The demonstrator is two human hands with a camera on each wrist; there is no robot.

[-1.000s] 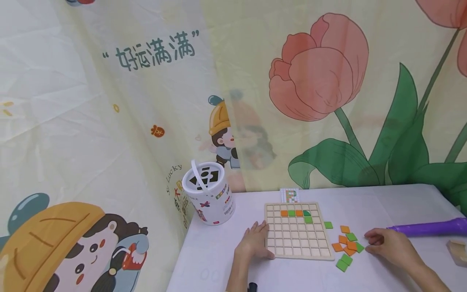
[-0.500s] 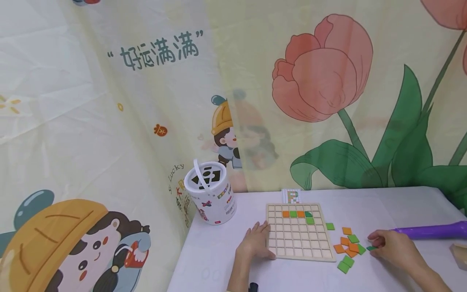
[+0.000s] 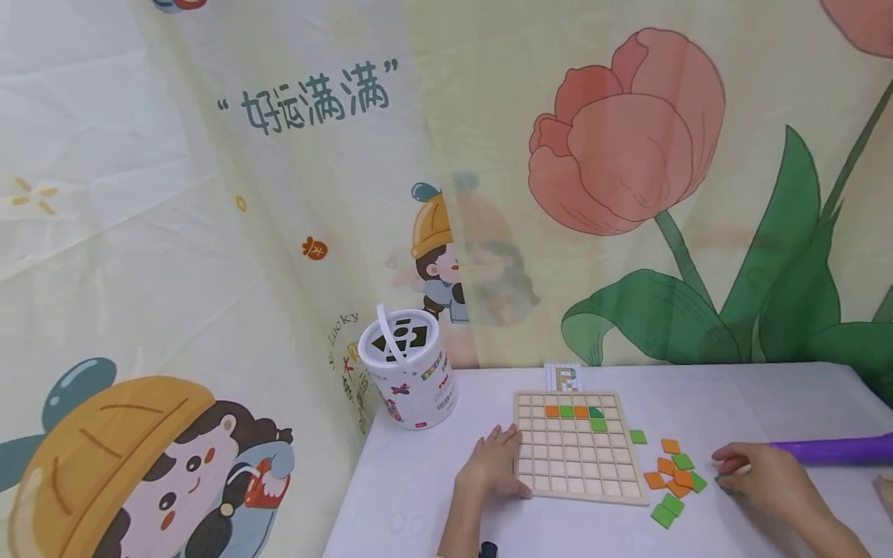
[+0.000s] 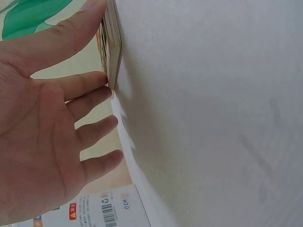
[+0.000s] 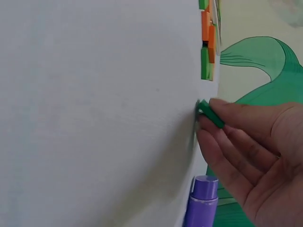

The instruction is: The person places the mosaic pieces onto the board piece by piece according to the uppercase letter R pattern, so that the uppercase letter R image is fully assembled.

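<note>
My left hand [image 3: 491,465] rests at the left edge of a wooden grid board [image 3: 575,469]. In the left wrist view its fingers [image 4: 97,130] are spread, with the thumb and some fingertips touching the board's side. Orange, green and dark green pieces [image 3: 567,411] lie in the board's upper cells. Right of the loose tiles, my right hand [image 3: 763,477] pinches a small dark green piece [image 5: 211,114] between thumb and fingers, just over the table. The piece's full shape is hidden by the fingers.
Several orange and green square tiles [image 3: 680,479] lie loose right of the board. A pattern card [image 3: 563,377] is behind it. A white bucket with a handle [image 3: 412,391] stands back left, and a purple tube [image 3: 830,451] lies at the right.
My right hand has taken hold of the dark green piece by the loose tiles. The left hand stays at the board's edge. The whole head view has shifted slightly.
</note>
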